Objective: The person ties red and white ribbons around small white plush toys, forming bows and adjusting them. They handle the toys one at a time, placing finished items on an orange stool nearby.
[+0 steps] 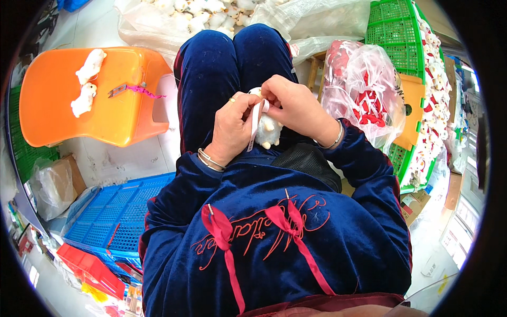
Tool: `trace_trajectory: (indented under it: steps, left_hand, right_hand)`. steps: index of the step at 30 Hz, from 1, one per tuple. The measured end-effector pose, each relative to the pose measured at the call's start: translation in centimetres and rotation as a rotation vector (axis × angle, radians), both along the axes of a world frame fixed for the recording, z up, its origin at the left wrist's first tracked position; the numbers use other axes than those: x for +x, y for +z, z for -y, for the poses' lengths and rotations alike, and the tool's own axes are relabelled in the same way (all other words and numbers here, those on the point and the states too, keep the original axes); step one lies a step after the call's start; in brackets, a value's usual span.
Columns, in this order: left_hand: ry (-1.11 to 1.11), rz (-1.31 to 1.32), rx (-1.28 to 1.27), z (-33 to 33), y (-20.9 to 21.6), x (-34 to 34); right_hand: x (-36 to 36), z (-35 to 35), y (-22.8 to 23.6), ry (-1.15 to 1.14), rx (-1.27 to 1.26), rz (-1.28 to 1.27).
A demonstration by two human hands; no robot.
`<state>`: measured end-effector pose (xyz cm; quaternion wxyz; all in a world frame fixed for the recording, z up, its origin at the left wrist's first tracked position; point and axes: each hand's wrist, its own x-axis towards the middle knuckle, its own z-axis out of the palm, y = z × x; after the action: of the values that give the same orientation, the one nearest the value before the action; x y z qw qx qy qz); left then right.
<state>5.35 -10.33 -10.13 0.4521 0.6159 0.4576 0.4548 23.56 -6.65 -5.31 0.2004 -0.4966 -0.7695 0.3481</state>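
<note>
Over my lap I hold a small grey-and-white plush toy (268,132) between both hands, its little feet toward me. A narrow white ribbon (255,127) runs along its left side and up around its neck. My left hand (231,126) is closed, thumb and fingers pinching the ribbon near the toy's top. Bent over from the other side, my right hand (300,107) pinches the ribbon at the neck. The fingers of both hands hide most of the toy's head.
Left of me, an orange stool (47,113) bears two white plush toys (84,98) and thread snips (117,91) with a pink ribbon. A blue crate (113,211) stands lower left. Ahead lies a plastic bag of plush toys (211,18). At right are a bag of red pieces (364,90) and green crates (396,31).
</note>
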Motion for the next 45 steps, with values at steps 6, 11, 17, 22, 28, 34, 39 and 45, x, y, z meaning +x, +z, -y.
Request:
trace_trajectory:
  steps: [6,11,17,22,28,34,39,45]
  left_hand:
    - [-0.031,-0.031,0.117,0.0,-0.5,-0.2]
    - [-0.058,-0.017,0.144,0.3,-0.5,-0.3]
    - [-0.037,-0.042,0.154,0.5,-0.4,-0.3]
    - [-0.099,-0.02,0.091,0.6,0.1,-0.5]
    - [-0.145,-0.105,0.161,1.2,0.0,-1.3]
    - [-0.067,-0.033,0.102,1.7,-0.2,-1.5]
    - [-0.016,0.005,0.089,1.4,0.3,-1.1]
    - [-0.096,0.247,-0.034,1.4,-0.8,-1.1]
  right_hand:
    - [0.0,0.1,-1.0,0.191,0.201,0.11]
    - [1.8,-2.2,1.6,0.274,-0.288,-0.027]
    - [4.2,-3.7,2.3,0.191,-0.412,-0.116]
    - [2.5,-1.2,-0.6,0.003,-0.495,-0.634]
    - [2.6,-0.5,-2.3,-0.078,-0.802,-0.874]
    - [2.2,0.1,-1.6,-0.032,-0.524,-0.536]
    - [1.9,1.0,-1.0,0.099,-0.367,-0.276]
    - [0.5,2.0,0.7,0.051,-0.156,-0.026]
